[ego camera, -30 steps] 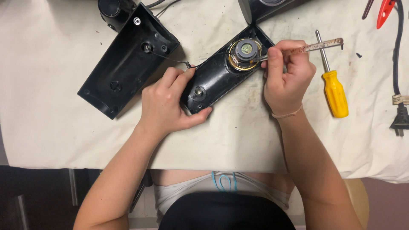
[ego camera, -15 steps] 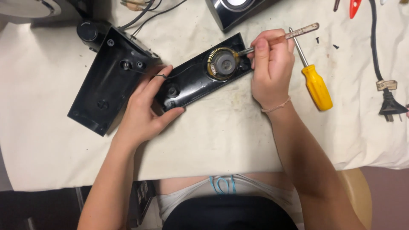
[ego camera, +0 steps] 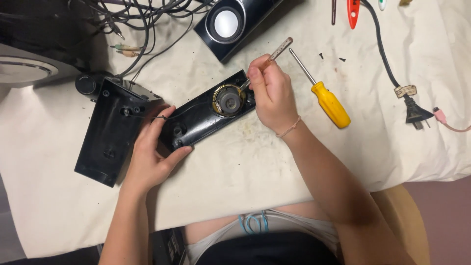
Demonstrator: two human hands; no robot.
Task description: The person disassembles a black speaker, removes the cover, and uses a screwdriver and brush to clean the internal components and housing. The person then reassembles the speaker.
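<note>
- Stained cream cloth (ego camera: 255, 167) covers the worktable, seen from above, with the person's torso at the near edge.
- Nearest, the left hand (ego camera: 149, 157) lies curled round the near-left end of a black speaker front panel (ego camera: 196, 120), thumb along its near edge and fingers over its far edge, pinning it flat on the cloth.
- On that panel, towards its far-right end, sits a small round speaker driver (ego camera: 228, 100) with a brassy rim and a grey centre.
- Over the panel's right end, the right hand (ego camera: 272, 95) is closed in a pinch on a thin screwdriver with a clear handle (ego camera: 279, 49); its shaft slants down to the driver's right rim, the tip hidden by the fingers.
- To do this well, I judge the tip should sit squarely in the fastener, the shaft kept closer to upright, and the left hand pressing firmly so the panel cannot twist; a slip could gouge the driver's cone.
- Left of the panel, touching the left hand's fingers, a black speaker shell (ego camera: 113, 132) lies face down, joined to the panel by a thin wire.
- Just right of the right hand lies a yellow-handled screwdriver (ego camera: 331, 103), untouched.
- Farther right, a black power plug (ego camera: 414, 113) ends a cable, beside a pink lead.
- Two tiny dark screws (ego camera: 321, 56) lie loose beyond the yellow screwdriver.
- Farthest off, a second black speaker (ego camera: 225, 24) with a silver cone stands by a tangle of cables (ego camera: 137, 14).
</note>
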